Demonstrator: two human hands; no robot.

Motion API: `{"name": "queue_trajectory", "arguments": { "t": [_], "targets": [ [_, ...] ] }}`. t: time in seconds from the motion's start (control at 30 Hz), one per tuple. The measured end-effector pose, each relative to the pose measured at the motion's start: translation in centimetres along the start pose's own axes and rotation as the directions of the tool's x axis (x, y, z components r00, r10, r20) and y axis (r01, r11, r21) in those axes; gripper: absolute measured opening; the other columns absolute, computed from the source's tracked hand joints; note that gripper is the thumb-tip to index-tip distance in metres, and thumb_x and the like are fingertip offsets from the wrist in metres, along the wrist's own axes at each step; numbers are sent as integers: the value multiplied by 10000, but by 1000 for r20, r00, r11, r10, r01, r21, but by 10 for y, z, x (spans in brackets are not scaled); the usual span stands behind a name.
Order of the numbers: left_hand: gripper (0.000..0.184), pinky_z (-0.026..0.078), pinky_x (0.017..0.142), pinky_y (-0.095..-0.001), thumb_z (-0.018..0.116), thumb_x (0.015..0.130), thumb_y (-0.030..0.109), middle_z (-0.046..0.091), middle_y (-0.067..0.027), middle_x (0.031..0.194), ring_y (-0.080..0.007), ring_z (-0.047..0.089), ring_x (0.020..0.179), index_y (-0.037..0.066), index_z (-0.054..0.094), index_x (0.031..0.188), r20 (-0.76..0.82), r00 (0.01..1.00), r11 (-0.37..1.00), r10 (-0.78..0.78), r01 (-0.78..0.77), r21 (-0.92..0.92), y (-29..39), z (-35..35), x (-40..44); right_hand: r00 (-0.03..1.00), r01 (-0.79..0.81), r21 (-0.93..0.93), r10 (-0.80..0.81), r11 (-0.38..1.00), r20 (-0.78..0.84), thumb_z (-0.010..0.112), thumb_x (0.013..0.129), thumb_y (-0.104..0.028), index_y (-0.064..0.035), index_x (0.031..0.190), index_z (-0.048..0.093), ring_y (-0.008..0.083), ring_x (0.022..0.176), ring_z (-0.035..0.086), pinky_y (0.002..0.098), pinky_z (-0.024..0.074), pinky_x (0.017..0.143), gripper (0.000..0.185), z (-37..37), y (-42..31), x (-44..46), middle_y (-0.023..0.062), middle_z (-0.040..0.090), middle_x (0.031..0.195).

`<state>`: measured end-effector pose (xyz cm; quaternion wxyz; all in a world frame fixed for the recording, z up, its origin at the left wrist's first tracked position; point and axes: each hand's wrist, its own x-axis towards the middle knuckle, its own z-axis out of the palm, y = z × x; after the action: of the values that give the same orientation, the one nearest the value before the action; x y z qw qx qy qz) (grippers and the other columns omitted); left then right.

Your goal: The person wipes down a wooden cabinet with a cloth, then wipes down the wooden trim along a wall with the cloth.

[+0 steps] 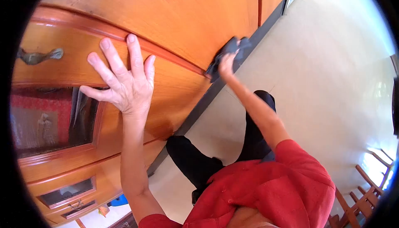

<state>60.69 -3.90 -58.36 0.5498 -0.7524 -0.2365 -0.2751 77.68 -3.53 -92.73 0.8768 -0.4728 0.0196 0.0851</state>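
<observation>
Head view, left hand (132,86) splayed on glossy orange wood (187,16), right hand (227,65) clamped on rumpled dark cloth (227,50).

Pale floor (324,53), extending outward from the right hand's (227,66) grip. Directly on it: wooden cabinet (199,11), its dark base (203,103) near the grip; slatted wooden furniture (360,201), well apart.

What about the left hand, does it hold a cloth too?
No, the left hand is spread open on the wooden cabinet; the dark cloth is in the right hand.
</observation>
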Motion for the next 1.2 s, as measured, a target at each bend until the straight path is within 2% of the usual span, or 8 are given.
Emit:
{"name": "queue_trajectory", "arguments": {
  "t": [0.17,0.27,0.4,0.47,0.63,0.73,0.97,1.2],
  "targets": [
    [486,91,943,-674,248,905,535,388,-132,1344,-367,323,1252,294,414,1294,3,1000,1000,-8,8,22,-18,-1,-9,839,540,-487,-489,687,240,389,781,-17,28,1355,167,335,1235,228,411,111,1047,617,35,-78,-68,203,257,1343],
    [507,139,912,-677,282,885,563,346,-133,1368,-364,304,1256,304,395,1307,-2,1000,999,-14,14,35,-29,1,-14,824,563,-224,-522,795,219,353,693,11,46,1364,136,313,1249,233,358,143,1049,707,30,-75,8,192,265,1355],
    [532,200,863,-690,346,857,589,291,-131,1401,-365,277,1261,322,375,1317,-23,1000,1000,-8,9,30,-5,4,-4,980,140,-402,-185,905,-75,403,832,-149,76,1214,367,409,1139,355,421,222,1017,445,-10,-44,138,310,394,1211],
    [533,203,860,-691,354,854,589,285,-129,1404,-365,273,1262,323,376,1316,-25,1000,1000,-5,5,29,-6,5,-4,942,325,-796,-104,511,318,316,863,-154,105,1300,244,433,1261,197,461,147,1051,514,-39,-31,122,281,211,1380],
    [534,80,937,-678,280,878,573,349,-135,1371,-376,293,1267,295,382,1323,-22,999,999,-23,24,23,-3,6,-2,993,16,-629,64,777,104,326,888,-133,69,1362,102,361,1332,45,408,23,1088,562,-46,82,10,250,62,1432],
    [528,72,940,-677,279,880,569,345,-133,1375,-377,300,1263,301,378,1325,-14,1000,999,-24,25,28,-6,7,-1,996,-41,-477,76,878,53,319,903,-183,30,1379,72,305,1336,57,321,44,1087,577,-11,10,-83,179,57,1449],
    [501,16,945,-683,311,880,547,363,-125,1367,-378,320,1254,299,385,1309,-53,998,999,-34,32,-43,-3,7,-1,975,-199,-399,140,895,-172,285,913,-252,91,1318,220,327,1280,213,364,151,1060,534,-4,-24,26,264,201,1385],
    [612,3,943,-694,489,782,571,341,-124,1380,-380,306,1260,284,378,1312,-40,999,998,-6,4,-63,-3,8,-4,821,572,-120,-566,812,82,443,805,-142,54,1302,258,342,1148,300,420,202,1008,565,101,-151,-53,240,338,1215]
  ]
}}
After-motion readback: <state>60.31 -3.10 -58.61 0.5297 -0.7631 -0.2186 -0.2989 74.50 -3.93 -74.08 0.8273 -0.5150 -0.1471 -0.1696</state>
